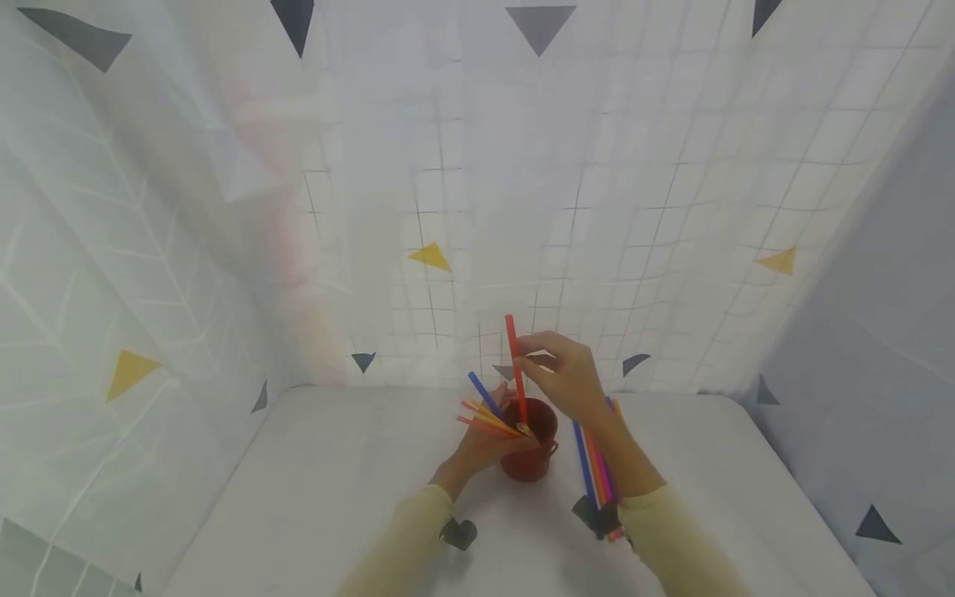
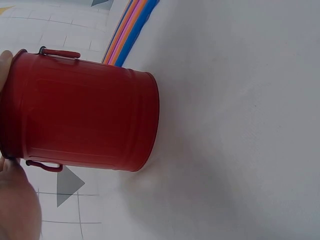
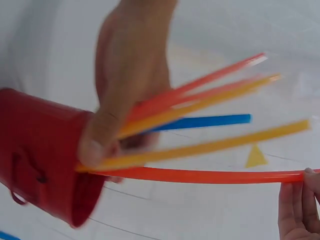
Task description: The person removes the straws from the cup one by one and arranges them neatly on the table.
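Note:
My left hand [image 1: 477, 448] grips the rim of a small red metal bucket [image 1: 526, 469], which has a handle on each side. In the left wrist view the bucket [image 2: 90, 110] fills the left part, with only bits of the hand at its rim. Yellow straws [image 3: 235, 143], pinkish-red straws and a blue straw [image 3: 215, 121] fan out from the bucket past the left thumb. My right hand [image 1: 564, 373] pinches a long red straw [image 3: 210, 175] near its upper end between thumb and fingers. The straw's lower end reaches into the bucket's mouth.
More straws [image 1: 587, 464], blue, orange and purple, lie in a bundle on the white table [image 1: 313, 473], right of the bucket and partly under the right forearm. White sheeting with grid lines and triangles [image 1: 540, 29] hangs behind and at both sides.

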